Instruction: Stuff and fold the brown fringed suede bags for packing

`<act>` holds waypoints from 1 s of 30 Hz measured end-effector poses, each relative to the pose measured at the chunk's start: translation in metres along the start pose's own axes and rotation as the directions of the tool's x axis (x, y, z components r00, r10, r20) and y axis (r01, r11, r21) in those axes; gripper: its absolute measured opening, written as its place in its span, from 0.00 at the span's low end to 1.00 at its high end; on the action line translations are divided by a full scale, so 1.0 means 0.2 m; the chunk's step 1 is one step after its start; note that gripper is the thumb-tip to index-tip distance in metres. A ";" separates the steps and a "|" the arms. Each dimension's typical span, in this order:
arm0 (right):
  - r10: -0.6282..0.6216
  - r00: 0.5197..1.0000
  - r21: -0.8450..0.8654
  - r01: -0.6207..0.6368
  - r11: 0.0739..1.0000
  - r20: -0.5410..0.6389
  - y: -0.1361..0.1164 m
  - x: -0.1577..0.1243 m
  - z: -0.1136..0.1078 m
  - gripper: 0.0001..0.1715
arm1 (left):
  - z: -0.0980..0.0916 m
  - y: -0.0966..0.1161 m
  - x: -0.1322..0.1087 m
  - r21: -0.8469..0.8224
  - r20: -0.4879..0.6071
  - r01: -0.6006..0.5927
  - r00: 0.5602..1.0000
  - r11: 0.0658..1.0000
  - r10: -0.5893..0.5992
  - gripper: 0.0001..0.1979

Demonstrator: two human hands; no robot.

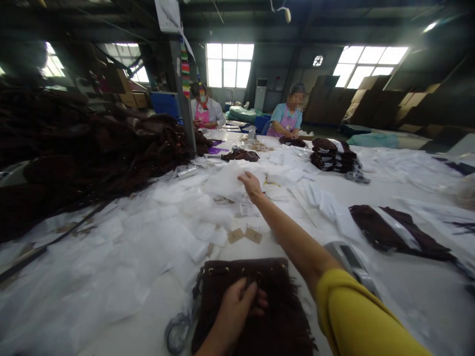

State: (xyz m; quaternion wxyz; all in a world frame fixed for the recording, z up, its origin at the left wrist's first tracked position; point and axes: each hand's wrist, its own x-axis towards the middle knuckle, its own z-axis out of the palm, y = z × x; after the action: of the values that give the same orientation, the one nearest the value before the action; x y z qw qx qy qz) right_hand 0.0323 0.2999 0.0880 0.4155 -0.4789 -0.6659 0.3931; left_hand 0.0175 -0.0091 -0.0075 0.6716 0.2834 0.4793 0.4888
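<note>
Here, the brown fringed bag (282, 316) lies at the near middle, directly under the left hand (241, 306), its fingers closed narrowly on the upper front. Well apart, on the far side, the right hand (251, 185) pinches a white sheet (223, 180). 2 tan tags (253, 235) lie between.

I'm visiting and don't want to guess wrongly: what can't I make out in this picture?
In the head view:
- Bag: bottom cut off by the lower edge.
- Left hand: its own fingers and thumb hide what they close on.
- Tags: print too small to read.
- Grey device: partly hidden by the right sleeve.
- Dark heap: cut off by the left edge, too dark to count.
</note>
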 end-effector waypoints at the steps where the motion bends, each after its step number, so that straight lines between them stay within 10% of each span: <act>1: -0.014 1.000 0.060 0.015 0.998 -0.018 -0.04 -0.07 -0.07 0.20 | 0.01 0.02 -0.02 0.008 -0.017 -0.004 1.000 1.000 0.004 0.28; 7: 0.009 0.992 0.646 -0.091 0.758 0.129 -0.15 -0.79 -0.51 0.20 | 0.02 0.15 -0.10 -0.042 -0.014 0.082 0.996 0.996 -0.083 0.15; 11: 0.208 0.921 0.381 -0.330 0.864 0.329 -0.07 -1.32 -0.69 0.20 | 0.00 0.25 -0.12 0.115 0.000 0.192 0.981 0.975 -0.194 0.15; 14: 0.237 0.902 -0.027 -0.244 0.969 0.362 0.02 -1.58 -0.72 0.19 | 0.00 0.34 -0.11 0.276 -0.056 0.216 0.976 0.937 -0.209 0.17; 19: 0.148 0.962 -0.281 -0.080 0.956 0.230 0.10 -1.69 -0.62 0.14 | 0.06 0.46 -0.09 0.301 -0.098 0.237 0.971 0.924 -0.217 0.15; 30: 0.364 0.885 0.401 -0.458 0.793 0.291 0.19 -1.69 -0.28 0.22 | 0.14 0.21 -0.31 0.355 -0.108 0.120 0.990 0.927 -0.087 0.19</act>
State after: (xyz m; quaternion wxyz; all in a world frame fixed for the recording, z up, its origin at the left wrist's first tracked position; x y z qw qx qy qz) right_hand 0.1625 -0.0095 0.0124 0.3521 -0.4591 -0.4710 0.6659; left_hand 0.0231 -0.0498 0.0610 0.6106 0.3539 0.6050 0.3687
